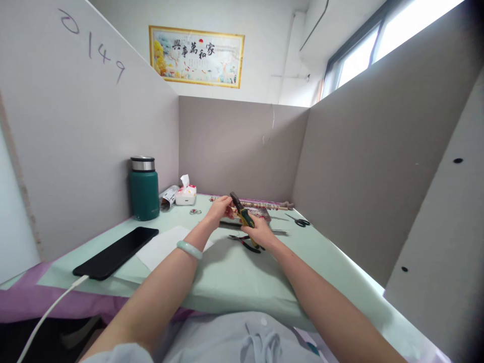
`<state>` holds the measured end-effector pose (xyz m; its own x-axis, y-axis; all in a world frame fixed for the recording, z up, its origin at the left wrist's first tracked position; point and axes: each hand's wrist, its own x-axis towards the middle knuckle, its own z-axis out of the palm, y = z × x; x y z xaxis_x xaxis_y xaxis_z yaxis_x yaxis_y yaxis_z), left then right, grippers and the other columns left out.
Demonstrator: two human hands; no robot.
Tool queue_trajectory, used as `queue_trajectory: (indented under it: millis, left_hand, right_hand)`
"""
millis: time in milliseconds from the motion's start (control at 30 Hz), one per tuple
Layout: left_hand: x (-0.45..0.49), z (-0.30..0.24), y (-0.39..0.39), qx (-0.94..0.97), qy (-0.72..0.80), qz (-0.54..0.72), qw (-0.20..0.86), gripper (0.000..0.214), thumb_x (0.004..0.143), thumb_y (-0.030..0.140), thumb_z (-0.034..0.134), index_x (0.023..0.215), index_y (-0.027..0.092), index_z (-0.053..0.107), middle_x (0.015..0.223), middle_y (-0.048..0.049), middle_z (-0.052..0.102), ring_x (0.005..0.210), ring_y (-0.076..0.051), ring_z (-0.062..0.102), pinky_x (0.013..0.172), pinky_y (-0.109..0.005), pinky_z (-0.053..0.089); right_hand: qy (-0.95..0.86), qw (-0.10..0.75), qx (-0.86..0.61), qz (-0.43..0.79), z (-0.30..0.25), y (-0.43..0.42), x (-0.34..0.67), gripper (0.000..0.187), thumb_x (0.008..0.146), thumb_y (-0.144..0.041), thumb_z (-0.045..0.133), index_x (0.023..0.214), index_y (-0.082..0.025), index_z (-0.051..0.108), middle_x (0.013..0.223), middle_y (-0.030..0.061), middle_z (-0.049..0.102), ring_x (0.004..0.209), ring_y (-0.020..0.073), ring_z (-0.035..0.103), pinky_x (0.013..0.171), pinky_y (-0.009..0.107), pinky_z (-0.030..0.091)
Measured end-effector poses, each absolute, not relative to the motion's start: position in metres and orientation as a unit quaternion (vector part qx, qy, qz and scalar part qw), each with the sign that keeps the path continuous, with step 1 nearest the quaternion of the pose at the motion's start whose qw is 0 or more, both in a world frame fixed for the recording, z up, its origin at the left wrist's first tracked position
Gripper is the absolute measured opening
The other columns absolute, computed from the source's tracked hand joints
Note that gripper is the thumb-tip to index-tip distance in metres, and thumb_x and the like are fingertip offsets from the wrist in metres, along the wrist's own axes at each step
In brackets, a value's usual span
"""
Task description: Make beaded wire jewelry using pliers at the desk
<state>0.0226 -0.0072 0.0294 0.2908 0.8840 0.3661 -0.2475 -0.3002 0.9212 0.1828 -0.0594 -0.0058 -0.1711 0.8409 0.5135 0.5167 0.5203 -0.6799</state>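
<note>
My right hand [260, 231] is closed around the green-and-yellow handles of a pair of pliers [245, 216], whose dark jaws point up and left. My left hand [219, 210] is pinched close to those jaws; what its fingers hold is too small to make out. Behind both hands sits a tray [264, 215] with small red and light pieces, partly hidden by my fingers. A second pair of pliers [247, 244] with dark handles lies on the table below my hands. Thin dark wires or pins [280, 233] lie to the right of my right hand.
On the left are a green bottle [144, 190], a tissue pack [186, 194], a phone [116, 252] on a white cable [53, 315], and white paper [162, 248]. Scissors [301, 222] lie at right. A beaded rod [260, 204] spans the back. Grey partitions [242, 146] enclose the table.
</note>
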Motion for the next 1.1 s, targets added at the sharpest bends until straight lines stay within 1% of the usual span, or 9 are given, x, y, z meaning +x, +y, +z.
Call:
queue_trajectory:
  millis: [100,233,433,567,867,1100]
  left_hand:
    - [0.0214,0.0289,-0.0073,0.597,0.248,0.533,0.546,0.023,0.071,0.036,0.061,0.066,0.016,0.049,0.06,0.0024,0.048,0.044,-0.008,0.046,0.045,-0.023,0.046]
    - [0.0205,0.0281,-0.0066,0.601,0.258,0.525,0.545,0.022,0.072,0.034,0.06,0.066,0.016,0.049,0.057,0.0028,0.046,0.044,-0.008,0.045,0.046,-0.024,0.046]
    - [0.0203,0.0274,-0.0054,0.606,0.262,0.521,0.542,0.019,0.071,0.03,0.058,0.065,0.016,0.048,0.061,0.0019,0.046,0.045,-0.008,0.046,0.045,-0.025,0.046]
    - [0.0202,0.0273,-0.0051,0.61,0.262,0.517,0.541,0.018,0.072,0.029,0.056,0.063,0.016,0.047,0.059,0.0023,0.045,0.045,-0.008,0.046,0.044,-0.024,0.045]
    - [0.0202,0.0286,-0.0058,0.607,0.271,0.511,0.545,0.017,0.073,0.026,0.057,0.064,0.015,0.049,0.059,0.0024,0.045,0.044,-0.008,0.045,0.044,-0.024,0.045]
    - [0.019,0.0277,-0.005,0.602,0.264,0.508,0.556,0.015,0.072,0.025,0.057,0.064,0.014,0.05,0.061,0.0018,0.046,0.045,-0.008,0.046,0.044,-0.025,0.046]
  right_hand:
    - [-0.743,0.452,-0.458,0.185,-0.0059,-0.0596,0.1831,0.023,0.066,-0.023,0.053,0.086,-0.017,0.062,0.077,0.0003,0.059,0.072,0.0178,0.051,0.07,0.028,0.038]
    - [-0.738,0.445,-0.47,0.191,-0.0044,-0.0616,0.1825,0.023,0.066,-0.023,0.053,0.086,-0.017,0.061,0.074,-0.0004,0.058,0.07,0.0169,0.049,0.067,0.027,0.036]
    - [-0.74,0.436,-0.47,0.203,-0.0031,-0.0636,0.183,0.025,0.067,-0.024,0.053,0.089,-0.017,0.061,0.077,-0.0002,0.058,0.072,0.0167,0.05,0.067,0.027,0.036]
    - [-0.735,0.431,-0.479,0.211,-0.0021,-0.065,0.1828,0.025,0.066,-0.024,0.053,0.089,-0.017,0.061,0.076,-0.0002,0.058,0.07,0.0164,0.049,0.066,0.027,0.036]
    - [-0.74,0.424,-0.483,0.199,-0.0046,-0.0619,0.1833,0.029,0.066,-0.025,0.053,0.092,-0.016,0.061,0.077,-0.0006,0.058,0.07,0.0153,0.049,0.066,0.025,0.036]
    - [-0.75,0.42,-0.482,0.17,-0.0057,-0.061,0.1822,0.025,0.065,-0.024,0.049,0.087,-0.016,0.059,0.074,-0.001,0.057,0.069,0.0149,0.048,0.065,0.025,0.035]
